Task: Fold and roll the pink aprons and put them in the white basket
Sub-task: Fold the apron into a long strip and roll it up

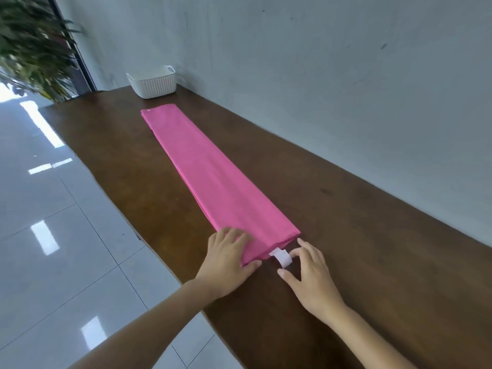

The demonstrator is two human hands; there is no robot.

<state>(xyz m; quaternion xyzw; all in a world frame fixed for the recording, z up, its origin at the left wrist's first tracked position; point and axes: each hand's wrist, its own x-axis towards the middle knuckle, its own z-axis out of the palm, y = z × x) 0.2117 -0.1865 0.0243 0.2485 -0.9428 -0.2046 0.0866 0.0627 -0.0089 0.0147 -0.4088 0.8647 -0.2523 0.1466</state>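
Observation:
A pink apron [210, 171] lies folded into a long narrow strip along the brown wooden table [359, 235]. My left hand [229, 258] rests flat on the strip's near end, fingers spread and the thumb along its edge. A short white strap [281, 258] sticks out from that near end. My right hand [308, 275] is beside it on the table, fingertips touching the strap. The white basket [153, 83] stands at the far end of the table, beyond the apron, and looks empty from here.
A grey wall [346, 75] runs along the table's right side. The table's left edge drops to a glossy tiled floor [53, 235]. A leafy plant [34, 46] stands at the far left by a doorway.

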